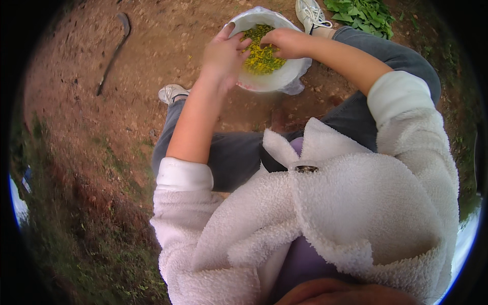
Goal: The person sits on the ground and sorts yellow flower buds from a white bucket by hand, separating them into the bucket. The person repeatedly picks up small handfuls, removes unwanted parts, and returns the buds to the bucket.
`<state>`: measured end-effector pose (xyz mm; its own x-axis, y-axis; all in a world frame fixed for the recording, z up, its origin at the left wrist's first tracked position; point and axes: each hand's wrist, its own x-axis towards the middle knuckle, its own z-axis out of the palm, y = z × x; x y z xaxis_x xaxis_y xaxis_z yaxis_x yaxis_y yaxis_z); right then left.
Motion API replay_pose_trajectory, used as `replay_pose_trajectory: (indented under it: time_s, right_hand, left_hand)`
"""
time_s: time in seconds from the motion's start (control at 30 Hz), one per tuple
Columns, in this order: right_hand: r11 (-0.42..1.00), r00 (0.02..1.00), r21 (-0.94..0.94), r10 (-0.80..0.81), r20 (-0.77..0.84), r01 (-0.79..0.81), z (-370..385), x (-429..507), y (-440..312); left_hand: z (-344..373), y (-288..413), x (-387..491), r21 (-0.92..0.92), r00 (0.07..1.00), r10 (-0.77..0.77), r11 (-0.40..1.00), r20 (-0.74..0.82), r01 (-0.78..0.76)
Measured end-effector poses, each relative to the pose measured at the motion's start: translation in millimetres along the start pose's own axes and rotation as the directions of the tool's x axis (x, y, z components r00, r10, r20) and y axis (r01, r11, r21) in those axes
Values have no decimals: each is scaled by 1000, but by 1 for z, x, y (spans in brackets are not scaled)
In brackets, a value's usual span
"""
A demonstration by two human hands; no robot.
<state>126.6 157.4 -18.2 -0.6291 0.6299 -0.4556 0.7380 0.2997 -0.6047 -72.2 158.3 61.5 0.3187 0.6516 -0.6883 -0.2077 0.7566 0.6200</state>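
A round container (263,84) lined with a whitish plastic bag stands on the soil between the person's feet. Small yellow flowers with green bits (263,57) lie inside it. Over its left rim is my left hand (225,55), fingers spread, with nothing visible in them. My right hand (286,42) reaches in from the right, its fingers curled just above the flowers; whether anything is between the fingertips cannot be made out.
A sickle (114,55) with a long thin handle lies on the reddish soil at left. At the top right is a pile of green leaves (360,17). White shoes (173,93) flank the container, one at its lower left, the other at its upper right. Low plants grow at lower left.
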Motion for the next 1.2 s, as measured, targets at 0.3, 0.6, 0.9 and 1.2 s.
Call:
replay_pose_trajectory:
  time_s: [0.3, 0.6, 0.9, 1.2]
  right_hand:
    - [994, 995, -48, 94, -40, -96, 112, 71, 11]
    - [954, 993, -285, -109, -47, 91, 148, 69, 18]
    - [946, 996, -312, 85, -8, -83, 120, 50, 30]
    - [960, 966, -145, 249, 61, -238, 133, 50, 13]
  left_hand:
    - [-17, 67, -42, -255, 929, 355, 893, -108, -371]
    - [-24, 68, -57, -260, 929, 358, 892, -93, -370]
    - [-25, 66, -62, -302, 922, 385, 876, -28, -375]
    - [-30, 66, -55, -396, 914, 401, 851, 66, -344]
